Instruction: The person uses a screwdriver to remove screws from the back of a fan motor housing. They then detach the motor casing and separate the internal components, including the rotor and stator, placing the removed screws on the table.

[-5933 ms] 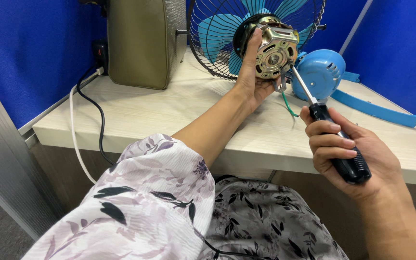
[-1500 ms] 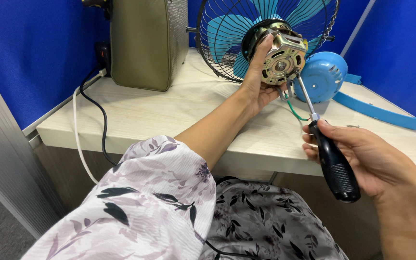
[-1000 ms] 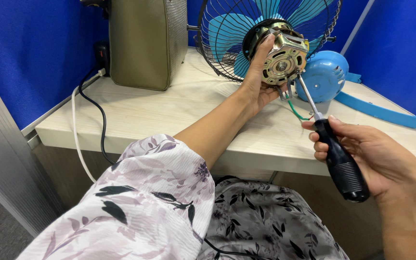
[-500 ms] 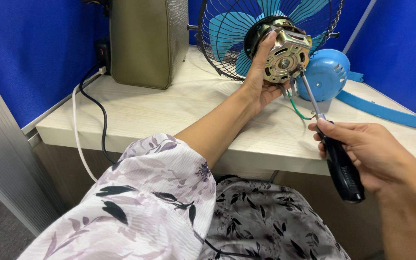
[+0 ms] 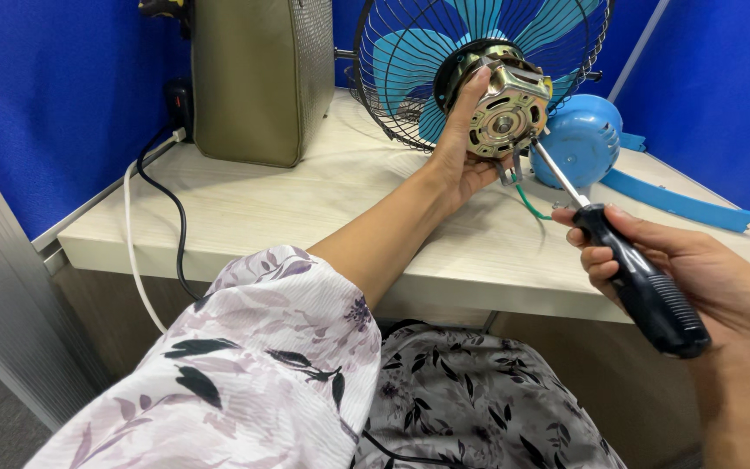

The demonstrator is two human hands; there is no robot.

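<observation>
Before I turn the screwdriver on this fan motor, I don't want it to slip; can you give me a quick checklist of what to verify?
1. Left hand steadies the motor: ok, fingers wrap its side.
2. Right hand grips the screwdriver firmly: ok, fingers closed around the black handle.
3. Tip seated in a screw: cannot tell, the tip meets the motor's lower edge but the screw is too small to see.
4. Green wire clear of the shaft: not ok, it hangs right beside the shaft.
5. Fan guard supported: ok, it rests on the desk.
6. Blue cover out of the way: ok, set aside behind the screwdriver.
</observation>
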